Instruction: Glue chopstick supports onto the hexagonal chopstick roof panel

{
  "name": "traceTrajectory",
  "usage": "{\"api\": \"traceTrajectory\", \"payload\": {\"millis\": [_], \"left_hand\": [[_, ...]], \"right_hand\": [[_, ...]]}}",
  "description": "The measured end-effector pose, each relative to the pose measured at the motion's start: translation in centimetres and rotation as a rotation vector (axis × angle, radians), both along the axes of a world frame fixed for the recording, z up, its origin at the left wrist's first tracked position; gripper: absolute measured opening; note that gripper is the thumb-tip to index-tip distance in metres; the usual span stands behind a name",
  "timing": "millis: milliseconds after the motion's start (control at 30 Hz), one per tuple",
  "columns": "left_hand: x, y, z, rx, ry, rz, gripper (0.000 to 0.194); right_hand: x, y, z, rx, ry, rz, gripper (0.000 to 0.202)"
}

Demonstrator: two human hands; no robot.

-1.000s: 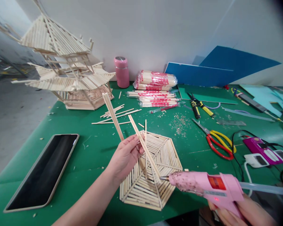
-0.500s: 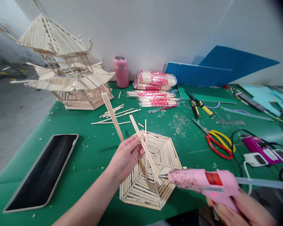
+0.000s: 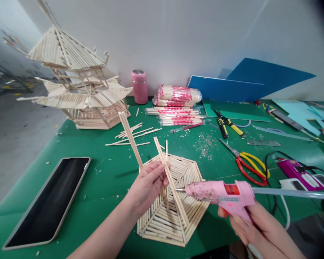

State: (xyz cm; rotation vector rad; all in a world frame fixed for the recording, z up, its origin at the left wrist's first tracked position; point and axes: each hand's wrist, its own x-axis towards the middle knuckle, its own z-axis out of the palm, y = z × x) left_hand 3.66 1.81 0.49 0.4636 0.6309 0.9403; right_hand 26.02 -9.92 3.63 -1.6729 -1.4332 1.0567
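Note:
Pinched in my left hand (image 3: 148, 187) is a narrow strip of wooden sticks (image 3: 174, 187), slanting down toward me. It is held above an eight-sided panel of wooden sticks (image 3: 159, 230) lying on the table. A thin upright stick (image 3: 166, 147) shows just behind the strip. My right hand (image 3: 259, 226) grips a pink glue gun (image 3: 218, 192) with a red light on its handle. The gun's metal nozzle meets the strip's right side about midway along; whether glue is coming out is too small to see. A taller bundle of sticks (image 3: 131, 138) rises behind my left hand.
A stick-built pagoda (image 3: 78, 93) stands back left, with a phone (image 3: 47, 203) in front. Wrapped stick packs (image 3: 178, 104) and a pink flask (image 3: 139, 87) sit at the wall. Red-yellow pliers (image 3: 248, 162), wire strippers (image 3: 228, 124) and a power strip (image 3: 299, 172) lie right.
The glue gun has moved left and up, its nozzle shifting from the strip's near end to about its middle. My left hand still holds the strip, moved slightly right. The view has tilted slightly.

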Motion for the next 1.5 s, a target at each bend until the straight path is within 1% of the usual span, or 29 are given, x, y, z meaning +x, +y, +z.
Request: {"api": "traceTrajectory", "payload": {"millis": [100,200,300,400,533,600,667,767,800,833,867,933,967,1000,1067,1133,1200,1333,1500], "left_hand": [[0.0,-0.1,0.0,0.021,0.002,-0.006,0.011],[0.0,-0.1,0.0,0.038,0.01,-0.002,0.012],[0.0,-0.3,0.0,0.031,0.038,-0.005,0.012],[0.0,-0.4,0.1,0.02,0.046,-0.015,0.011],[0.1,-0.5,0.3,0.015,0.057,-0.019,0.01],[0.1,-0.6,0.3,0.016,0.06,-0.032,0.01],[0.0,-0.5,0.3,0.018,0.056,-0.048,0.01],[-0.2,-0.3,0.3,0.023,0.035,-0.05,0.012],[-0.2,-0.2,0.4,0.022,0.023,-0.047,0.012],[-0.3,-0.1,0.4,0.02,0.009,-0.042,0.011],[-0.4,0.0,0.4,0.017,-0.006,-0.041,0.011],[-0.5,0.3,0.5,0.013,-0.03,-0.036,0.011],[-0.6,0.4,0.4,0.011,-0.035,-0.035,0.01],[-0.6,0.4,0.4,0.009,-0.035,-0.033,0.01],[-0.7,0.5,0.4,0.007,-0.031,-0.028,0.01],[-0.7,0.5,0.4,0.01,-0.029,-0.022,0.01],[-0.6,0.5,0.5,0.014,-0.033,-0.023,0.01],[-0.6,0.4,0.5,0.003,-0.047,-0.034,0.011],[-0.6,0.4,0.2,-0.01,-0.059,-0.049,0.011]], "right_hand": [[0.1,1.5,-0.3,-0.089,0.191,0.003,0.023],[0.3,4.0,-0.4,-0.058,0.345,-0.083,0.028],[0.8,6.9,-1.0,-0.042,0.402,-0.184,0.03],[1.6,9.6,-2.0,-0.081,0.324,-0.246,0.029],[2.6,12.5,-3.7,-0.03,0.071,-0.28,0.034],[3.0,13.5,-4.3,-0.013,-0.004,-0.293,0.036],[3.3,13.9,-4.4,0.017,-0.098,-0.316,0.036],[2.7,13.0,-3.6,0.117,-0.244,-0.367,0.038],[2.2,12.3,-3.2,0.162,-0.27,-0.353,0.038],[1.6,11.5,-2.7,0.223,-0.284,-0.297,0.038],[0.8,10.5,-2.3,0.274,-0.241,-0.204,0.035],[-0.9,8.4,-1.5,0.197,0.036,0.075,0.03],[-1.7,7.4,-1.3,0.159,0.142,0.17,0.029],[-2.3,6.4,-1.2,0.142,0.207,0.229,0.028],[-3.4,4.8,-1.3,0.113,0.263,0.289,0.027],[-4.1,3.7,-1.7,0.1,0.27,0.315,0.027],[-4.7,3.2,-2.1,0.105,0.274,0.322,0.025],[-5.5,3.3,-2.6,0.146,0.258,0.283,0.023],[-5.8,3.6,-2.5,0.159,0.246,0.267,0.027]]}}
